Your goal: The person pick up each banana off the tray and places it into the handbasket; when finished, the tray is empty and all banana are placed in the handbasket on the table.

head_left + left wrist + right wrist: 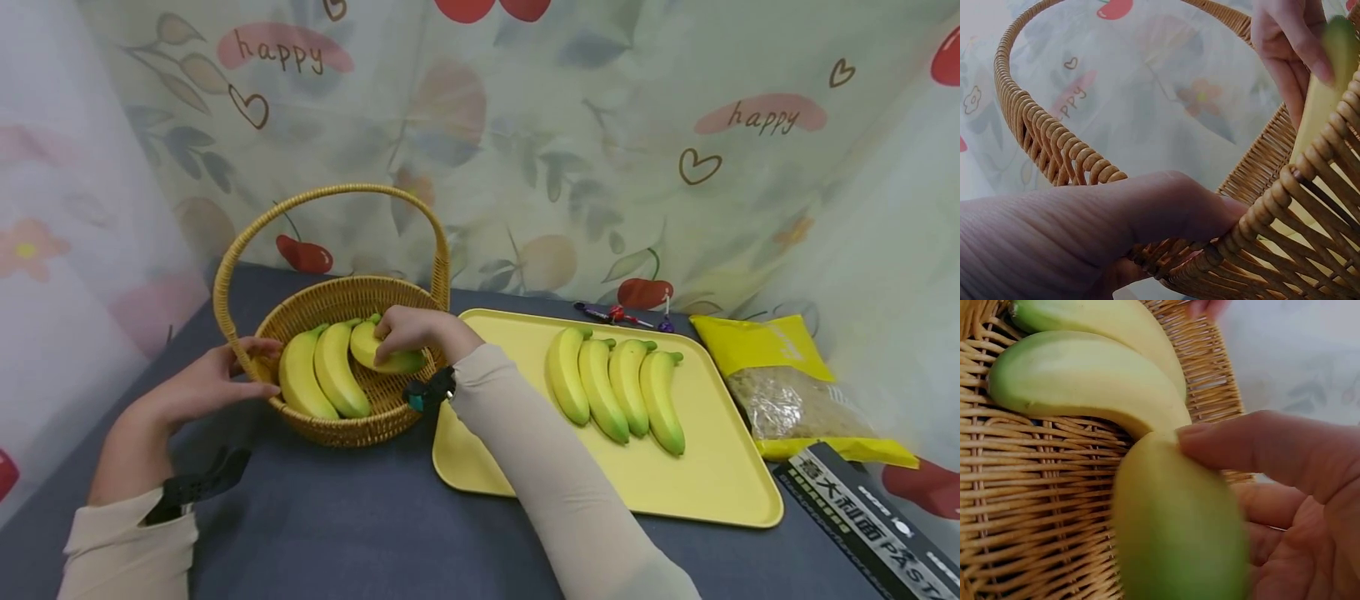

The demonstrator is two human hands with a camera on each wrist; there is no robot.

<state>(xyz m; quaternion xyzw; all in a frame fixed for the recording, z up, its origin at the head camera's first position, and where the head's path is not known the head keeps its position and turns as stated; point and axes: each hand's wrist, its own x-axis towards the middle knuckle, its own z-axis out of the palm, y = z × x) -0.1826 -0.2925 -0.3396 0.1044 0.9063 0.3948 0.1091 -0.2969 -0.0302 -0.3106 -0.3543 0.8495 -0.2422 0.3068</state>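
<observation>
Head view: dark bench, floral curtain w/ "happy" print behind. Wicker basket sits left of centre, tall hoop handle arching over it. Two bananas lie side by side in the basket's left half. Just right of the basket, touching or nearly so, a yellow tray w/ a row of four bananas, green-tipped, packed close. Past the tray: lollipops at the back edge, a yellow bag of something grainy, a dark pasta box at the bench corner.

Right hand is over the basket, forearm crossing the tray's left corner & hiding it. Fingers curled over a third banana, which rests inside the basket's right half, next to the other two. Right wrist view confirms: thumb across the banana's top, fingers wrapped under, weave right below.

Left hand is at the basket's left rim, thumb & fingers pinching where the handle meets the rim; left wrist view shows the thumb pressed onto the weave. Both sleeves beige, black wrist straps.
</observation>
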